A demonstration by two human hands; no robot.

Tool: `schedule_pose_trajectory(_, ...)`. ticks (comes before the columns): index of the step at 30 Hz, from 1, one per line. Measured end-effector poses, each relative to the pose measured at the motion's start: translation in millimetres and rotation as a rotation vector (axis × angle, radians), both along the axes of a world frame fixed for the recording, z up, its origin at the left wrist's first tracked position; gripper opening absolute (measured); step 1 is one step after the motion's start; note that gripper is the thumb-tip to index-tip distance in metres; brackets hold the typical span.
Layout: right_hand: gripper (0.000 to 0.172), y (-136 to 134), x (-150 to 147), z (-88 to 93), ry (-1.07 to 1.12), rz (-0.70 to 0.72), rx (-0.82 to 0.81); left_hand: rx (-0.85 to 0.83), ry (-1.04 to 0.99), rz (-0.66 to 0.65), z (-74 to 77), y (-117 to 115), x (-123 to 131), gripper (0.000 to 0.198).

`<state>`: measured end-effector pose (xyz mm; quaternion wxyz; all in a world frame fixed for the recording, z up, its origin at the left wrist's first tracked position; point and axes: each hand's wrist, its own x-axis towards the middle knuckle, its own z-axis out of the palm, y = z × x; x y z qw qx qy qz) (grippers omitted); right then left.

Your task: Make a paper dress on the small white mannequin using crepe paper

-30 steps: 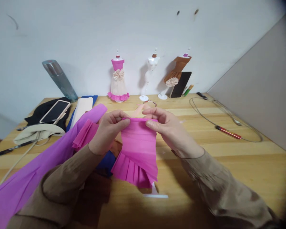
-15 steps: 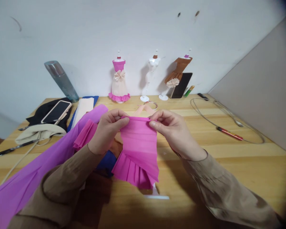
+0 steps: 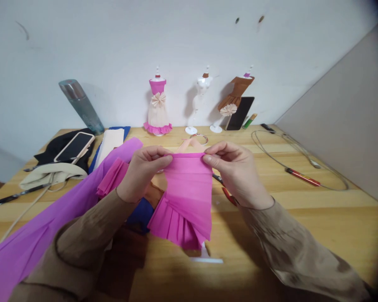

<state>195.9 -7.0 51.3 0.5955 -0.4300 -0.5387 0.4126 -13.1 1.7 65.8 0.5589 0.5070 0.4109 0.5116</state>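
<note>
Between my hands hangs a sheet of pink crepe paper point(image 3: 189, 184), its top edge folded over into a narrow band. My left hand point(image 3: 148, 170) pinches the left end of that band, and my right hand point(image 3: 231, 170) pinches the right end. Below it, a pleated pink skirt piece point(image 3: 173, 224) fans out to the left. The white base of a stand point(image 3: 207, 260) shows under the paper; whatever it carries is hidden behind. Partly covered by my right hand lie scissors point(image 3: 228, 195) with red and black handles.
Along the wall stand a pink-and-cream dressed mini mannequin point(image 3: 158, 105), a bare white one point(image 3: 203, 90) and a brown-dressed one point(image 3: 237, 94). Purple crepe paper point(image 3: 66, 205), a phone point(image 3: 74, 147) and a bottle point(image 3: 82, 107) are on the left. A cable point(image 3: 264, 153) and red pen-like tool point(image 3: 302, 177) lie right.
Both hands have shifted slightly right with the paper's top edge, which is now flatter and straighter. The scissors have come into view beside my right hand.
</note>
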Motion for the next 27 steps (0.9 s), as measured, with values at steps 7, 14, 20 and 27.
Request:
schedule_pose_trajectory(7,0.026,2,3,3.3,-0.041,0.038,-0.088,-0.01,0.051,0.054,3.5,1,2,0.015)
schedule_pose_trajectory(14,0.019,3,8,3.4,-0.302,-0.023,-0.009,-0.008,0.099,0.102,7.2,2,2,0.009)
schedule_pose_trajectory(20,0.018,1,9,4.2,-0.323,-0.081,-0.024,-0.065,0.102,-0.015,5.1,-3,4,0.01)
schedule_pose_trajectory(27,0.029,1,5,5.1,-0.019,-0.001,-0.165,-0.139,-0.065,0.03,-4.5,-1,9,0.017)
